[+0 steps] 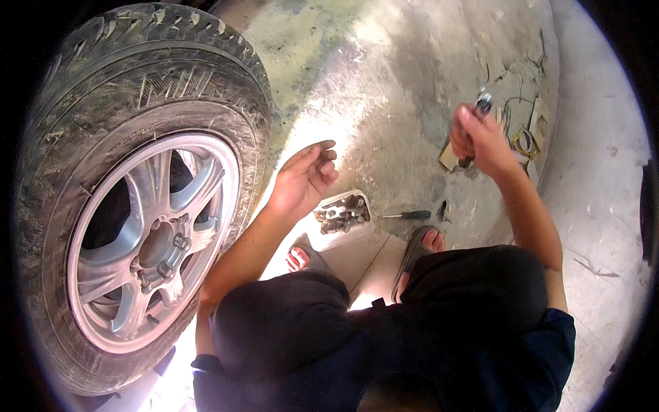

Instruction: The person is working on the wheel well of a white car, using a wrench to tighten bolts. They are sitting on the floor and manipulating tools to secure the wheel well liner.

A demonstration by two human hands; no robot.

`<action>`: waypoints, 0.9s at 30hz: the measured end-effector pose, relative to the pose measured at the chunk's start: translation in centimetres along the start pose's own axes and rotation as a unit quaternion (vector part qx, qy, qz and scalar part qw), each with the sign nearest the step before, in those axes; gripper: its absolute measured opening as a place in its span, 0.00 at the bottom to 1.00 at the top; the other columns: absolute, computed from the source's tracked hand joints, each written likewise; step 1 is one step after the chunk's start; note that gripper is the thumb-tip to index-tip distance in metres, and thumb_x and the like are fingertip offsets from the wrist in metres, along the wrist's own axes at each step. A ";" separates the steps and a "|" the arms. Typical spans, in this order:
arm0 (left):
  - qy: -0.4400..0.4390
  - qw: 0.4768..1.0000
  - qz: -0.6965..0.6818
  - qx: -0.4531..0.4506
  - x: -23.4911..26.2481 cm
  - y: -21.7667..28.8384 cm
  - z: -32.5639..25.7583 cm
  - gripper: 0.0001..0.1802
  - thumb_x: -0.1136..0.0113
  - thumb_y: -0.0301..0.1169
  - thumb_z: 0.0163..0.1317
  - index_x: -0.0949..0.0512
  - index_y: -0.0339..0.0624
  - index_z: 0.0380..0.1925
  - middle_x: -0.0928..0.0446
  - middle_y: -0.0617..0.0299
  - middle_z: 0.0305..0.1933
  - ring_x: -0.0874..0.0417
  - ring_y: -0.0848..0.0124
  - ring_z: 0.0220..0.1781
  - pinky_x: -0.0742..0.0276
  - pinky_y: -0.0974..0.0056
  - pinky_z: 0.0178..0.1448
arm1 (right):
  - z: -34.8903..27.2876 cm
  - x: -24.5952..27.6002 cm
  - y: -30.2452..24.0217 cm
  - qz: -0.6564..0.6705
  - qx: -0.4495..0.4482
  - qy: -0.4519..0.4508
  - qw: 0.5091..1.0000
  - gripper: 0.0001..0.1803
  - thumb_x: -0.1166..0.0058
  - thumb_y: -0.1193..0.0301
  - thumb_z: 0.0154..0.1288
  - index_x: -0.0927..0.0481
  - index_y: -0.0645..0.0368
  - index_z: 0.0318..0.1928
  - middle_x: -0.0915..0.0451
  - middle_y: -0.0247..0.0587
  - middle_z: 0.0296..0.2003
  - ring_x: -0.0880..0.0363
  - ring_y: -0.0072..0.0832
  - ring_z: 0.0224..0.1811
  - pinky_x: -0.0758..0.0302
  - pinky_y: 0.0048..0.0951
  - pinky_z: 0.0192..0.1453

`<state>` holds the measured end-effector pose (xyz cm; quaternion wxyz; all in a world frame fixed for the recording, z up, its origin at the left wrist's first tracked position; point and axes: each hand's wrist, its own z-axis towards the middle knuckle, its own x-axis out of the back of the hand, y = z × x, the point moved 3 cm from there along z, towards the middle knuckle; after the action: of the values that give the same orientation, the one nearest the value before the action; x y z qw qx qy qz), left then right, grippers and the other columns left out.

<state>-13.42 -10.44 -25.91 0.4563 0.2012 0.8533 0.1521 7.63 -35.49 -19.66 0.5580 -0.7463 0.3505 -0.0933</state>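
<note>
My right hand (480,141), out to the right above the floor, is closed round a hand tool (484,101) with a shiny metal head; its dark lower end shows below my fist. Its exact kind cannot be made out. My left hand (302,177) hangs in the air between the wheel and the box, its fingers loosely bent and apart, with nothing visible in them. On the left stands a car wheel (147,185), a silver alloy rim in a dirty tyre, with several lug nuts (181,242) at its hub. A white box (341,237) of metal parts sits below my left hand.
A screwdriver (410,215) with a dark handle lies on the floor right of the box. Beyond my right hand are a yellow-and-black ring (525,142), wooden scraps (447,158) and thin wires. My sandalled feet (420,248) stand beside the box.
</note>
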 end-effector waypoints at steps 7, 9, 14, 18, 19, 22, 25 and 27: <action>-0.115 0.986 -0.115 0.047 -3.6 0.5 -0.3 0.13 0.52 0.39 0.74 0.27 0.41 0.42 0.27 0.51 0.59 0.31 0.55 0.66 0.40 0.50 0.74 | -0.7 -7.5 -0.1 -0.429 0.199 -0.121 0.873 0.19 0.43 0.52 0.66 0.24 0.56 0.33 0.29 0.40 0.16 0.26 0.36 0.19 0.32 0.37 0.24; -0.122 0.980 -0.146 0.059 -4.9 0.3 -0.3 0.12 0.52 0.40 0.74 0.28 0.44 0.39 0.30 0.52 0.65 0.36 0.55 0.71 0.43 0.49 0.75 | -0.7 -9.3 0.0 -0.519 0.236 -0.173 0.803 0.21 0.43 0.48 0.63 0.23 0.55 0.32 0.27 0.43 0.15 0.23 0.44 0.20 0.31 0.42 0.24; -0.140 0.974 -0.161 0.070 -6.8 -0.2 -1.4 0.13 0.54 0.42 0.74 0.28 0.45 0.39 0.28 0.57 0.59 0.32 0.58 0.68 0.41 0.49 0.73 | -0.7 -12.1 -0.1 -0.626 0.277 -0.192 0.703 0.26 0.45 0.41 0.61 0.23 0.53 0.31 0.24 0.42 0.16 0.22 0.45 0.20 0.29 0.45 0.23; -0.172 0.975 -0.130 0.057 -6.9 -0.3 -1.7 0.15 0.55 0.44 0.75 0.28 0.46 0.40 0.26 0.58 0.53 0.28 0.59 0.63 0.37 0.50 0.70 | -0.5 -12.5 -0.1 -0.646 0.290 -0.167 0.686 0.27 0.45 0.40 0.60 0.24 0.53 0.31 0.24 0.41 0.16 0.22 0.45 0.19 0.29 0.45 0.23; -0.174 0.976 -0.122 0.048 -7.0 -0.2 -1.8 0.15 0.55 0.44 0.75 0.28 0.46 0.40 0.26 0.58 0.52 0.27 0.60 0.62 0.36 0.51 0.70 | -0.5 -12.5 0.0 -0.648 0.297 -0.155 0.685 0.27 0.45 0.40 0.60 0.24 0.53 0.30 0.24 0.41 0.16 0.22 0.45 0.19 0.29 0.45 0.23; -0.165 0.978 -0.124 0.028 -7.5 0.2 -2.0 0.16 0.56 0.45 0.76 0.28 0.45 0.42 0.27 0.59 0.49 0.25 0.61 0.58 0.34 0.53 0.68 | -0.4 -12.4 -0.3 -0.657 0.309 -0.125 0.676 0.28 0.45 0.39 0.59 0.25 0.53 0.30 0.24 0.40 0.16 0.22 0.45 0.19 0.29 0.45 0.22; -0.171 0.978 -0.115 0.010 -7.4 0.7 -1.9 0.17 0.56 0.43 0.76 0.27 0.40 0.45 0.25 0.55 0.50 0.24 0.60 0.57 0.32 0.53 0.68 | -0.4 -12.4 -0.9 -0.667 0.305 -0.118 0.670 0.28 0.44 0.39 0.58 0.25 0.53 0.29 0.24 0.40 0.15 0.22 0.45 0.19 0.29 0.45 0.22; -0.174 0.981 -0.089 -0.005 -7.7 0.8 -1.9 0.18 0.56 0.43 0.76 0.27 0.39 0.46 0.25 0.54 0.50 0.24 0.60 0.55 0.31 0.53 0.67 | -0.5 -12.6 -1.3 -0.672 0.302 -0.127 0.664 0.28 0.44 0.39 0.58 0.25 0.53 0.29 0.24 0.40 0.15 0.22 0.45 0.19 0.29 0.44 0.23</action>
<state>-10.94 -13.58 -19.00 0.6105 0.1458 0.7745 0.0784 -1.37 -27.76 -15.15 0.5777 -0.5749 -0.3677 -0.4479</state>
